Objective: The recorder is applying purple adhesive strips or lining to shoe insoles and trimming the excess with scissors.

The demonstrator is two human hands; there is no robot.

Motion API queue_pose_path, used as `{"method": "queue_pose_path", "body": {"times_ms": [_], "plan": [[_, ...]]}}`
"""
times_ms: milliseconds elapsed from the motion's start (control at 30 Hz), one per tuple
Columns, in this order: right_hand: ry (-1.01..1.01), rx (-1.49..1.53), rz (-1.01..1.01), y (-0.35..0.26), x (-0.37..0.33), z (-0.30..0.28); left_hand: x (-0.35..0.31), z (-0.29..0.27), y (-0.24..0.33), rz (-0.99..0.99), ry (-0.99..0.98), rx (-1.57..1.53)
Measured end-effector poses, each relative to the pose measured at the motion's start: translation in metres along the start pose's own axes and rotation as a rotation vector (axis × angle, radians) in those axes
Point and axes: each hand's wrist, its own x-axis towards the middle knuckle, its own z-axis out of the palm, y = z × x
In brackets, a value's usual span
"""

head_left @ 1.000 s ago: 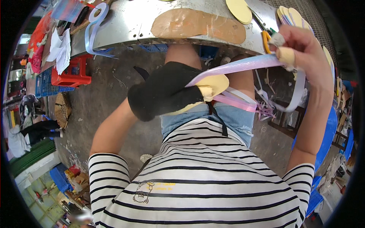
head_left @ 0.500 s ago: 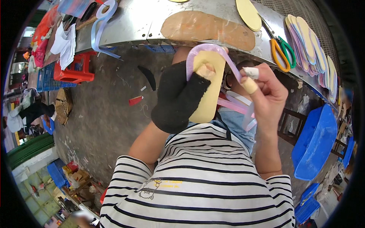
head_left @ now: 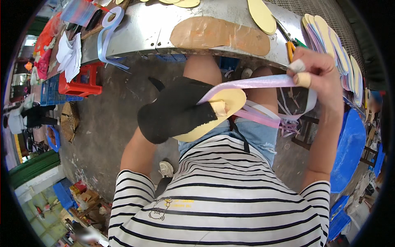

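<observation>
My left hand (head_left: pixel 177 109), in a black fingerless glove with tape on the thumb, is closed around a pale yellow insole (head_left: pixel 235 98) above my lap. The thumb presses on the insole's yellow face, and the glove covers much of it. A shiny lilac ribbon (head_left: pixel 257 82) runs along the insole's edge and stretches taut to the right. Its far part is pinched in my right hand (head_left: pixel 319 72), which has tape on the thumb and a finger. Beyond that hand the loose ribbon loops down towards pink and white strips (head_left: pixel 259 117) across my thigh.
On the metal table (head_left: pixel 142 35) ahead lie a brown sole-shaped pad (head_left: pixel 218 35), a ribbon roll (head_left: pixel 117 18) and orange-handled scissors (head_left: pixel 290 50). Stacked insoles (head_left: pixel 329 41) are at the right. A red stool (head_left: pixel 82 82) stands left, a blue tub (head_left: pixel 349 152) right.
My right hand has moved right and slightly up, drawing out a longer taut stretch of ribbon. My left hand has shifted left and tilted the insole so its rounded end points right.
</observation>
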Motion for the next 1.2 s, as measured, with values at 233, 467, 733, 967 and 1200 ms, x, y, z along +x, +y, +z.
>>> {"method": "queue_pose_path", "body": {"times_ms": [233,467,733,967,1200], "plan": [[0.325,0.144,-0.019,0.012,-0.027,0.077,0.0,0.036,-0.004,-0.059,0.473,-0.448],[0.548,0.126,-0.064,0.024,-0.017,0.12,0.023,0.055,-0.01,0.063,0.713,-0.542],[0.436,0.381,-0.017,0.017,0.0,0.128,0.043,0.057,-0.024,0.216,0.85,-0.309],[0.382,0.386,0.177,0.016,0.012,0.11,0.045,0.036,-0.009,0.009,0.918,-0.682],[0.348,0.309,0.037,0.021,0.011,0.118,0.05,0.04,-0.011,0.124,0.984,-0.521]]}}
